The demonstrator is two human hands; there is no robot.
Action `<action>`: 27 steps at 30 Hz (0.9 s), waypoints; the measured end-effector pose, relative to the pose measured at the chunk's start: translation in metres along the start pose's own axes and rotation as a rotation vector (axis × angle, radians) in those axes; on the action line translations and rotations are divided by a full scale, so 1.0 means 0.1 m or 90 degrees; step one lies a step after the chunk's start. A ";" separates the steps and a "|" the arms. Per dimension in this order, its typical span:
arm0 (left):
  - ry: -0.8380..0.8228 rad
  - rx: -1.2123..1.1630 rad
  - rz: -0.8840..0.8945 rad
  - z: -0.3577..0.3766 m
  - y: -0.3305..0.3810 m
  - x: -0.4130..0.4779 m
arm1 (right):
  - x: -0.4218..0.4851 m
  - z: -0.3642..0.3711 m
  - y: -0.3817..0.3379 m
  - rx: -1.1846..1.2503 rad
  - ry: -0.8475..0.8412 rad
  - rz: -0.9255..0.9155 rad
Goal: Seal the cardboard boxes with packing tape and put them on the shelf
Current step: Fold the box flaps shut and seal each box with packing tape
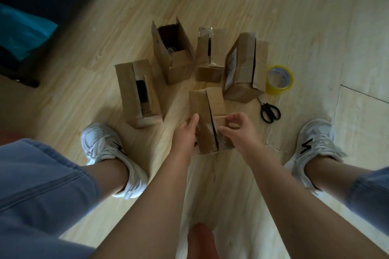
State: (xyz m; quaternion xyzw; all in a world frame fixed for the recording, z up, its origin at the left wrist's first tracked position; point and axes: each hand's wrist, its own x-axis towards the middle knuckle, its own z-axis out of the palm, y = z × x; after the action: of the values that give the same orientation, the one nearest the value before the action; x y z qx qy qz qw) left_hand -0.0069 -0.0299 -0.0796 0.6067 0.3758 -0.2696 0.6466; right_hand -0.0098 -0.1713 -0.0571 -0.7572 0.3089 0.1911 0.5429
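Several small cardboard boxes stand on the wooden floor with unsealed top flaps. The nearest box sits between my feet, its two flaps folded almost together with a dark gap between them. My left hand holds its left side, the thumb lying on the left flap. My right hand is at its right side with curled fingers pinching the right flap. A roll of yellow packing tape lies on the floor to the right, beside a taller box.
Black scissors lie just below the tape. Other boxes stand at left, back and back middle. My white sneakers flank the near box. Dark furniture with teal cloth fills the upper left.
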 end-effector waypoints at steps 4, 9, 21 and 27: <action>0.032 0.093 0.058 -0.02 -0.01 -0.02 | -0.01 0.00 0.01 -0.006 -0.054 -0.011; 0.085 0.117 0.064 -0.02 -0.09 -0.08 | -0.05 0.01 -0.06 -0.088 -0.117 -0.051; 0.271 0.396 0.369 0.21 0.41 -0.44 | 0.15 -0.39 -0.35 -0.085 0.070 -0.072; 0.156 0.491 0.495 0.70 0.66 -0.44 | 0.44 -0.74 -0.45 -0.069 0.199 -0.085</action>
State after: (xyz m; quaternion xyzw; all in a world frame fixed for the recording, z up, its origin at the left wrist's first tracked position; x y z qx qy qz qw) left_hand 0.0318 -0.0957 -0.0066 0.9199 0.0711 -0.0571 0.3814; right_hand 0.0494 -0.2424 -0.0276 -0.8249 0.3273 0.0510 0.4581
